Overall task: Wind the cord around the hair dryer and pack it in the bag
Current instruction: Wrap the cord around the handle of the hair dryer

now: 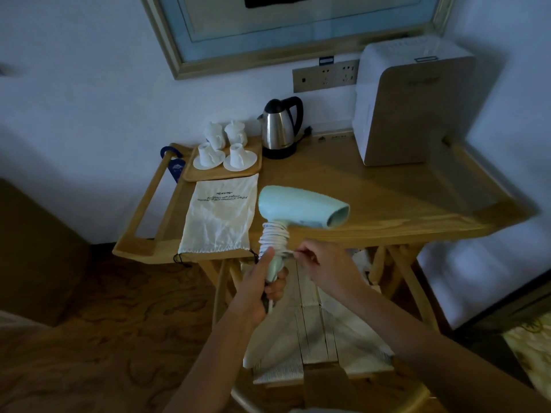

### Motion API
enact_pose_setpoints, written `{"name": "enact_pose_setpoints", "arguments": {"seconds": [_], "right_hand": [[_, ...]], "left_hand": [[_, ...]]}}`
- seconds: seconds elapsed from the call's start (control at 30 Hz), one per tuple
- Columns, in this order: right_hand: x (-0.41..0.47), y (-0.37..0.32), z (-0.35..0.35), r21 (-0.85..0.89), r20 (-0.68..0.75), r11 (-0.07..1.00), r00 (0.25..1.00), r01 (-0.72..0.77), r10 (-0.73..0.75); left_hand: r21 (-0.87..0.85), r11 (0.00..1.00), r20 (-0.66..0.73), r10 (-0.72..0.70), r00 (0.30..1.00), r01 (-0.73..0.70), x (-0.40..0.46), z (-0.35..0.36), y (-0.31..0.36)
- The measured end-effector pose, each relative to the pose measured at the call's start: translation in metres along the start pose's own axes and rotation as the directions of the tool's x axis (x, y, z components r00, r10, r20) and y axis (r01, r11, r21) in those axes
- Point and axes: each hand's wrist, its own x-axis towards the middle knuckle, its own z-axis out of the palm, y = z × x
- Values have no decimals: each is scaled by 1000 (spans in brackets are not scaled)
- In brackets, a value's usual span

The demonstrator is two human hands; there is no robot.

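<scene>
Hair dryer point(301, 208) handle gripped by left hand point(262, 289); cord point(274, 238), mostly wound above its fingers, pinched by right hand point(320, 265); bag point(220, 216) unfilled.

Upright mint dryer point(301, 207), cord-wound point(275, 237); flat bag point(219, 216)

Wooden table point(387, 198) against wall. Rear left: wooden tray point(220, 172) bearing white teacups point(208, 155) on saucers. Just right of tray: steel electric kettle point(280, 128). Rear right: white boxy appliance point(408, 102). Above: socket panel point(325, 76), framed picture point(298, 28).
</scene>
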Motion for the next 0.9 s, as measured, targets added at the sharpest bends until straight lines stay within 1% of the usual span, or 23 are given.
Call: {"name": "enact_pose_setpoints", "arguments": {"seconds": [0.03, 0.07, 0.1, 0.13, 0.17, 0.2, 0.23, 0.3, 0.33, 0.4, 0.5, 0.53, 0.57, 0.63, 0.7, 0.77, 0.83, 0.87, 0.9], "right_hand": [[-2, -3, 6, 120, 13, 989, 997, -81, 80], [-4, -8, 10, 259, 31, 952, 986, -165, 162], [-3, -12, 12, 402, 61, 882, 968, -247, 243], [-1, -15, 12, 506, 120, 796, 941, -333, 317], [1, -17, 10, 572, 197, 710, 909, -411, 367], [3, -18, 7, 602, 280, 646, 881, -470, 381], [6, -15, 4, 611, 352, 612, 865, -502, 358], [10, -11, -5, 599, 404, 659, 883, -454, 240], [9, -9, -8, 597, 398, 689, 898, -410, 189], [6, -8, -12, 614, 372, 700, 916, -364, 151], [1, -11, -15, 666, 325, 674, 938, -319, 122], [0, -11, -15, 667, 309, 683, 945, -297, 110], [1, -12, -16, 660, 290, 700, 952, -273, 98], [2, -11, -19, 649, 274, 720, 958, -245, 79], [4, -12, -23, 605, 277, 761, 958, -232, 71], [7, -11, -26, 521, 275, 829, 959, -203, 62], [10, -7, -27, 411, 286, 897, 957, -163, 42], [12, -7, -28, 371, 299, 916, 953, -151, 36], [13, -7, -29, 345, 311, 925, 949, -157, 45]], "left_hand": [[-63, 998, -3, 7, 1000, -8, 0, 4, -1], [-115, 993, -3, 15, 1000, -15, 0, 9, -2], [-144, 989, 1, 27, 1000, -27, -1, 12, -2], [-149, 988, 7, 43, 999, -42, -2, 13, -1], [-133, 989, 17, 59, 998, -56, -4, 13, -1], [-114, 991, 37, 68, 997, -64, -5, 13, 0], [-94, 994, 70, 69, 995, -63, -7, 12, 1], [-44, 998, 147, 57, 987, -51, -11, 9, -1], [2, 999, 181, 51, 982, -52, -12, 8, -1], [127, 991, 224, 19, 974, -49, -14, 4, 0], [288, 958, 226, -53, 973, -15, -12, -1, 13], [341, 940, 220, -69, 973, -11, -11, -1, 17], [375, 927, 215, -76, 974, -11, -11, -2, 20], [371, 929, 201, -60, 978, -19, -11, 0, 24], [375, 926, 191, -22, 981, -52, -9, 3, 29], [437, 897, 165, -2, 986, -71, -6, 7, 39], [556, 828, 130, 3, 991, -75, -4, 12, 49], [610, 788, 115, 16, 993, -83, -2, 13, 51], [626, 774, 106, 36, 994, -95, -1, 13, 51]]}}
